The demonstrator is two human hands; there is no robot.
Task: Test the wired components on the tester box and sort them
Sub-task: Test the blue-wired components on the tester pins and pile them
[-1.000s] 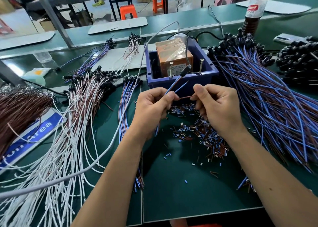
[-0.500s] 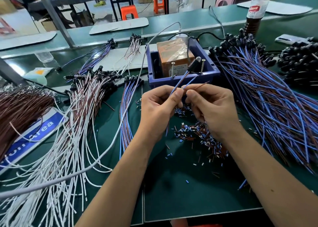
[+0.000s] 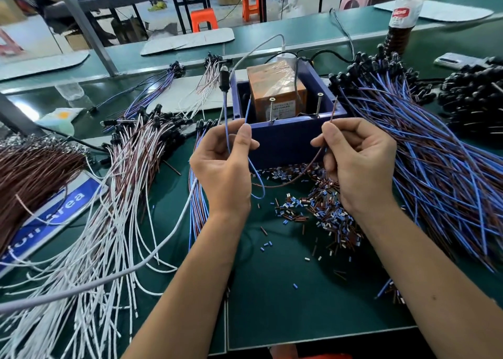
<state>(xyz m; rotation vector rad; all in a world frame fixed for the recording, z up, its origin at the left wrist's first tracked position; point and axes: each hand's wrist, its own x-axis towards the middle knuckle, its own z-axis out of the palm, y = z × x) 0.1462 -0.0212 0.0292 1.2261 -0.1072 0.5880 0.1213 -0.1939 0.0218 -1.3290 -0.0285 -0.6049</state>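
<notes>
**Both hands raised, fingers pinched**

The left hand (image 3: 223, 165) and the right hand (image 3: 359, 162) are held up side by side, apart, backs toward the camera. Each pinches with thumb and forefinger; both bare forearms reach forward from below.

I record a dark green worktop (image 3: 299, 290). The tester box (image 3: 285, 141) is deep blue, holding an orange block (image 3: 275, 86) under clear wrap. Left bundle (image 3: 109, 222): white and brown leads. Right bundle (image 3: 435, 168): blue and brown, black-capped. Scattered offcuts (image 3: 321, 211) are blue, brown and white. Far stool (image 3: 202, 18): orange.
</notes>
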